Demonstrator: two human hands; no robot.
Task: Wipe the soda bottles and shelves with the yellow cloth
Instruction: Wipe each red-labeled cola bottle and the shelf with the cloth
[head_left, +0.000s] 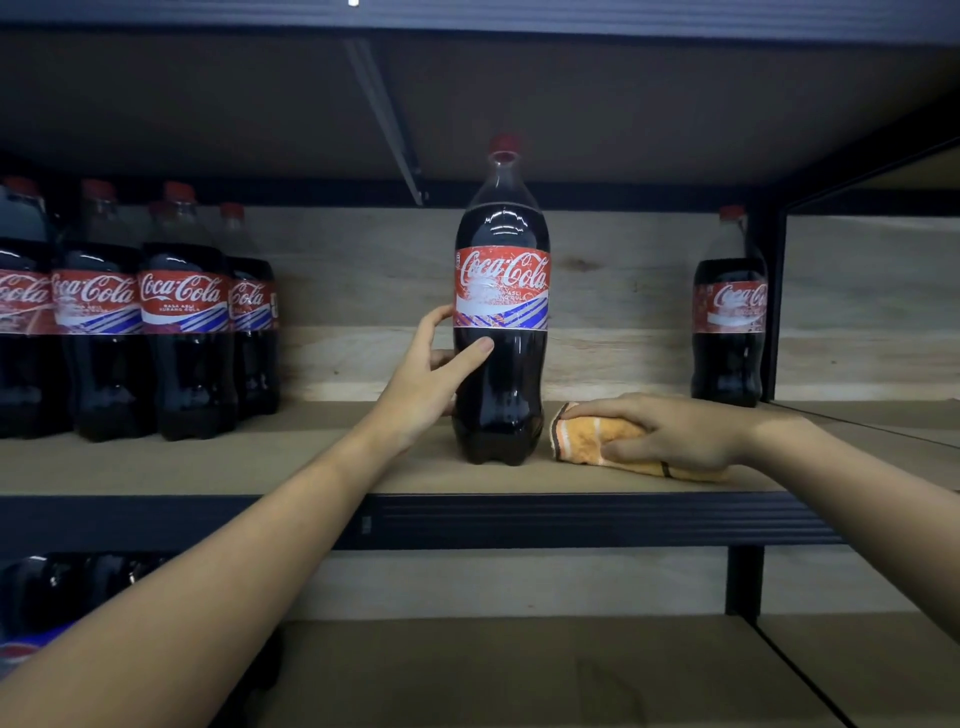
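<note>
A tall cola bottle (501, 291) with a red cap and red label stands upright near the front of the middle wooden shelf (311, 462). My left hand (431, 379) grips its lower body from the left, thumb across the front. Just to the right of the bottle's base lies the folded yellow cloth (587, 439) with dark stripes, flat on the shelf. My right hand (670, 431) holds the cloth down on the board, fingers over its top and thumb along its front.
Several cola bottles (182, 312) stand in a group at the shelf's left end. One more bottle (730, 312) stands at the back right beside a black upright post (774, 301). More bottles (62, 587) sit on the lower shelf at left. The upper shelf's underside hangs close above.
</note>
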